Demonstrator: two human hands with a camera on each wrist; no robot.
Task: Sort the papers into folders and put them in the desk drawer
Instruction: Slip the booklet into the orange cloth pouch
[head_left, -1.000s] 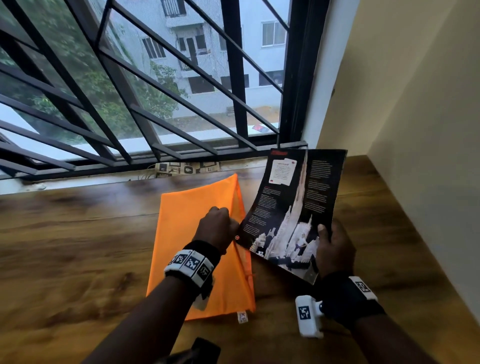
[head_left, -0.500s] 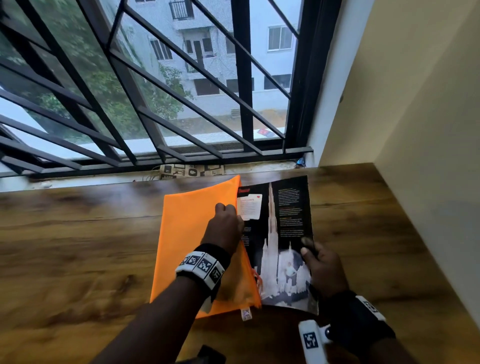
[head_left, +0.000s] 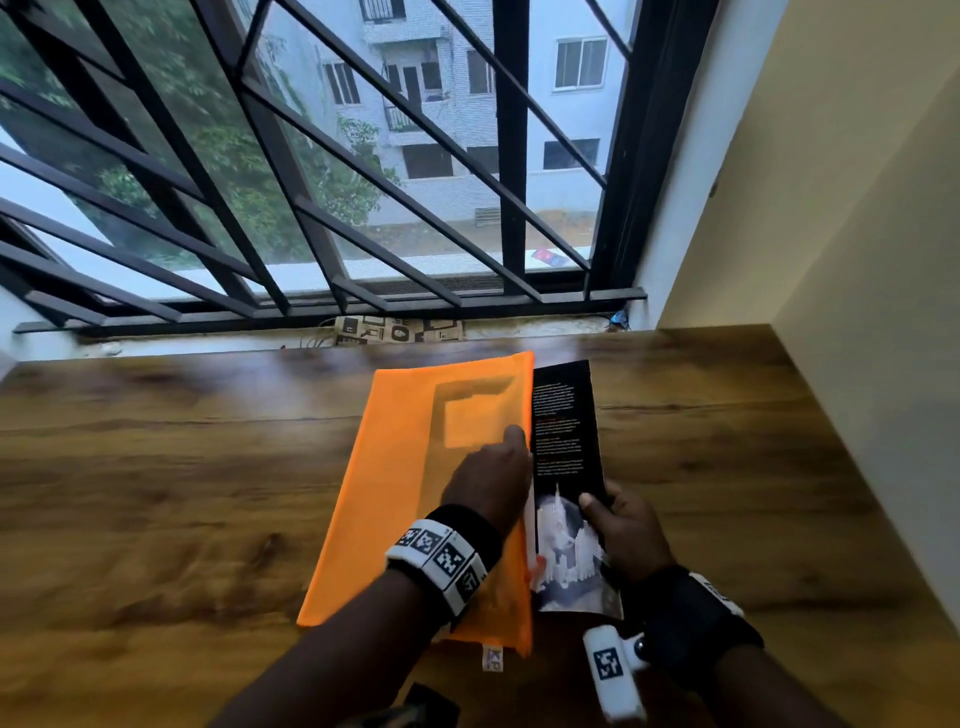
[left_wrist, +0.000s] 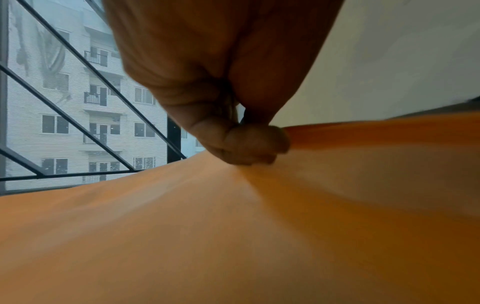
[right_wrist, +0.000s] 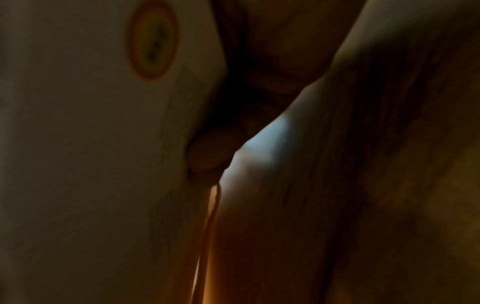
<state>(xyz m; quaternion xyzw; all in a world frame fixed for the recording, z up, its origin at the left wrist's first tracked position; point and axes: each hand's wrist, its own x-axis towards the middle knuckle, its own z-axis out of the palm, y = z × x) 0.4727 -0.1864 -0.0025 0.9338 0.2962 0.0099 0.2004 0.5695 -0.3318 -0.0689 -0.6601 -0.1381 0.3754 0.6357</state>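
Note:
An orange fabric folder (head_left: 410, 483) lies on the wooden desk (head_left: 156, 493), its open edge to the right. My left hand (head_left: 498, 475) pinches the folder's top layer (left_wrist: 259, 216) near that edge and holds it up. A dark glossy paper (head_left: 566, 441) with white towers printed on it lies partly inside the folder; its left part shows as a shadow through the orange cloth. My right hand (head_left: 618, 519) grips the paper's lower right edge, thumb on top. The right wrist view is dark, showing fingertips (right_wrist: 210, 152) against the paper's pale underside (right_wrist: 91, 164).
A barred window (head_left: 311, 156) runs along the desk's far edge, with a printed paper strip (head_left: 397, 328) on the sill. A cream wall (head_left: 857, 260) closes off the right side. A dark object (head_left: 415, 706) shows at the bottom edge of the head view.
The right hand has slid the dark paper leftward from beside the folder into its open edge, so about half is now covered. The left hand has kept the top layer lifted.

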